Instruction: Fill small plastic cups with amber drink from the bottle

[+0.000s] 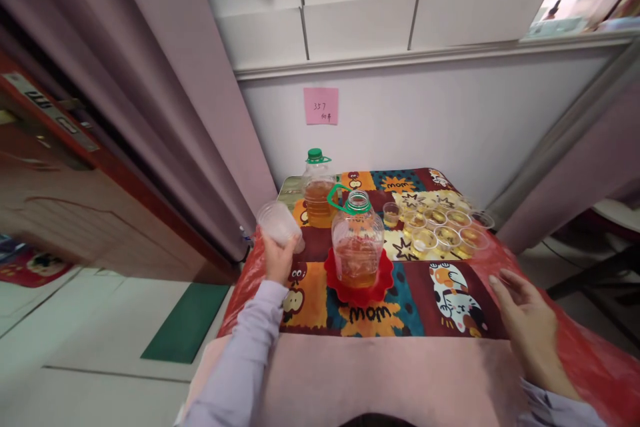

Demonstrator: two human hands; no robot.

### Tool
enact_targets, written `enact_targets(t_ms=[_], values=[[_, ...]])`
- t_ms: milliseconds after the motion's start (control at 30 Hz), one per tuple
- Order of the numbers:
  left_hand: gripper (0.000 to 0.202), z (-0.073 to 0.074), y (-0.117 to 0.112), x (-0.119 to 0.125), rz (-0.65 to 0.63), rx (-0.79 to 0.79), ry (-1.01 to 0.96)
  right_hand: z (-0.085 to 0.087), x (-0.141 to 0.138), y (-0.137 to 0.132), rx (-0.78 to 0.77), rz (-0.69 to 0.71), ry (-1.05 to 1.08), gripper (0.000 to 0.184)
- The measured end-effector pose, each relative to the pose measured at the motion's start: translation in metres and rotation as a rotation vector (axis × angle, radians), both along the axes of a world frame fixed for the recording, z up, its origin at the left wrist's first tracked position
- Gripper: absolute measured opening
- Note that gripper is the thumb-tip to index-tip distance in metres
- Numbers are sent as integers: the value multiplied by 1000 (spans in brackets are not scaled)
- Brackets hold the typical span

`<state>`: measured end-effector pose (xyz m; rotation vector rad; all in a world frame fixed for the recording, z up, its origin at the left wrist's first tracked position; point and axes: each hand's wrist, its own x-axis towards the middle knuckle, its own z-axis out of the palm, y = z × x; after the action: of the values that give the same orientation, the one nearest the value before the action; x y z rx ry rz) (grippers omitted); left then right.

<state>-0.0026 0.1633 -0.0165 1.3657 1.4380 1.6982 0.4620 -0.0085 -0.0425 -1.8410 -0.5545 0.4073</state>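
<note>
My left hand [278, 259] is closed round a stack of clear plastic cups [278, 222], held up over the table's left edge. My right hand [526, 319] lies open, fingers stretched, on the right side of the patterned tablecloth [425, 300], holding nothing. Between them an uncapped jug of amber liquid [357, 248] with a green neck ring stands on a red dish [359, 280]. Behind it stands a second jug [318, 192] with a green cap. Several small clear cups [440, 230] with amber liquid sit in rows at the back right.
A red plastic sheet [590, 353] hangs over the table's sides. A pink cloth [380, 373] covers the near edge. A curtain [190, 120] hangs at left and a pink note [321, 105] is stuck on the wall behind.
</note>
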Motion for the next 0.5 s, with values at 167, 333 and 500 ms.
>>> enact_targets(t_ms=[167,333,500], values=[[74,-12,53,14,-12,-25,58,-3,5,-5,20,1,-9,80],[82,-19,62,12,-24,-58,74,-5,25,-5,72,-5,-47,76],[121,-13,48,7,38,-35,54,-9,50,34,75,49,-79,84]])
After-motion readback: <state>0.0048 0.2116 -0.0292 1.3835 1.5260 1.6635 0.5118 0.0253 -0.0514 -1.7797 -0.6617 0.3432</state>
